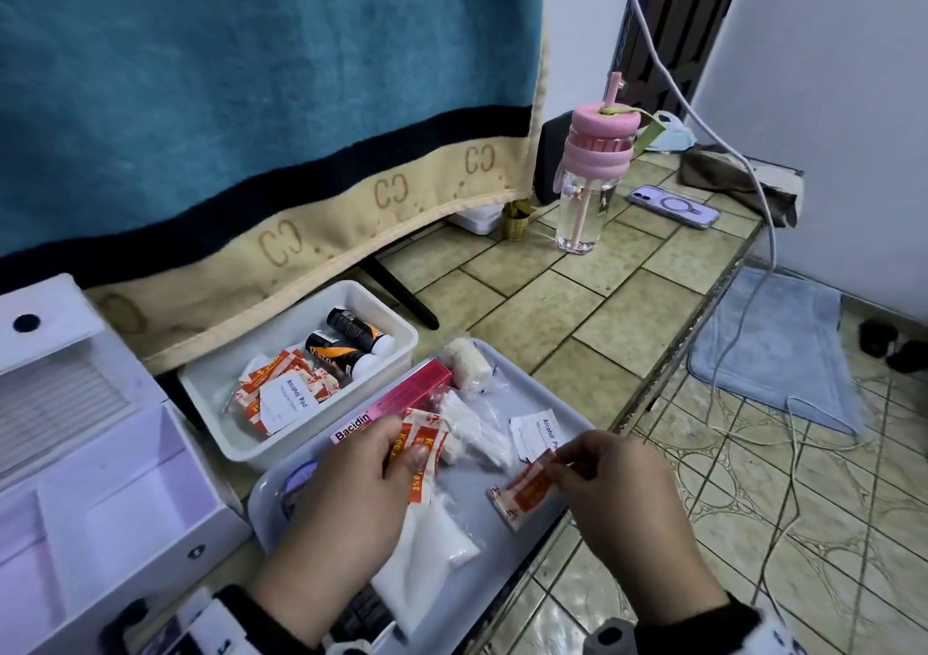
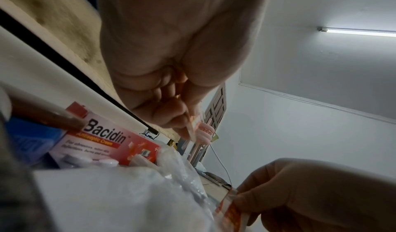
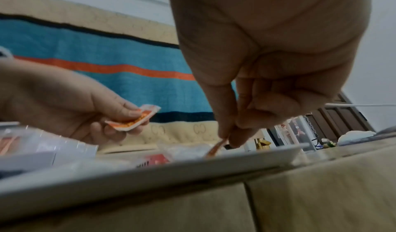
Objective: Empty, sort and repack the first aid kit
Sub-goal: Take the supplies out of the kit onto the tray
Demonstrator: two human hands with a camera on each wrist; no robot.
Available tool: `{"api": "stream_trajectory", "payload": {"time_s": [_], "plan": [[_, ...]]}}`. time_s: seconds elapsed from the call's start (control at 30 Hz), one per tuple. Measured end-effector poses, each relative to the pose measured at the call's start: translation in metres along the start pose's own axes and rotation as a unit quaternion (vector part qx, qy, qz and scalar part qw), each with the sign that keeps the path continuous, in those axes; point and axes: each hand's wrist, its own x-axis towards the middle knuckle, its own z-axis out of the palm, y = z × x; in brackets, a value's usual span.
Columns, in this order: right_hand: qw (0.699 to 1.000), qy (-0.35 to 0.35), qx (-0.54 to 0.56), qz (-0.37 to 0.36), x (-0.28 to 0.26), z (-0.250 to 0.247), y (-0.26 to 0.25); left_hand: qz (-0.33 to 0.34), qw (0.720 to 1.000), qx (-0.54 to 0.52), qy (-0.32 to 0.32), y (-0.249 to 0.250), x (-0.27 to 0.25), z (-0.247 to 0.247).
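Observation:
Over the grey tray (image 1: 567, 416) my left hand (image 1: 351, 483) grips a small stack of orange-and-white plaster packets (image 1: 424, 446), also seen as plaster packets (image 3: 134, 119) in the right wrist view. My right hand (image 1: 622, 493) pinches the corner of another orange plaster packet (image 1: 525, 496) that still touches the tray. On the tray lie a pink Bacidin box (image 1: 396, 403), a bandage roll (image 1: 464, 360), cotton swabs in plastic (image 1: 469, 431), an alcohol pad (image 1: 540, 433) and a white bag (image 1: 432, 549). The open white first aid kit (image 1: 90, 493) stands at the left.
A white bin (image 1: 396, 333) behind the tray holds plaster packets, an alcohol pad and two black-and-orange tubes (image 1: 346, 348). A pink-lidded water bottle (image 1: 590, 177) and a phone (image 1: 673, 206) stand further back on the tiled counter (image 1: 577, 303). The counter edge drops to the floor on the right.

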Motion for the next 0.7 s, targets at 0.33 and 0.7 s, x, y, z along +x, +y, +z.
{"api": "stream_trajectory", "payload": {"time_s": [0.33,0.7], "plan": [[0.989,-0.009,0.106,-0.105,-0.004,-0.004,-0.006,0.012,0.999,-0.013,-0.034,0.002,-0.003,0.007],[0.994,-0.03,0.103,-0.025,-0.002,0.0,-0.004,0.045,0.999,0.005,-0.03,-0.003,-0.005,0.004]]}}
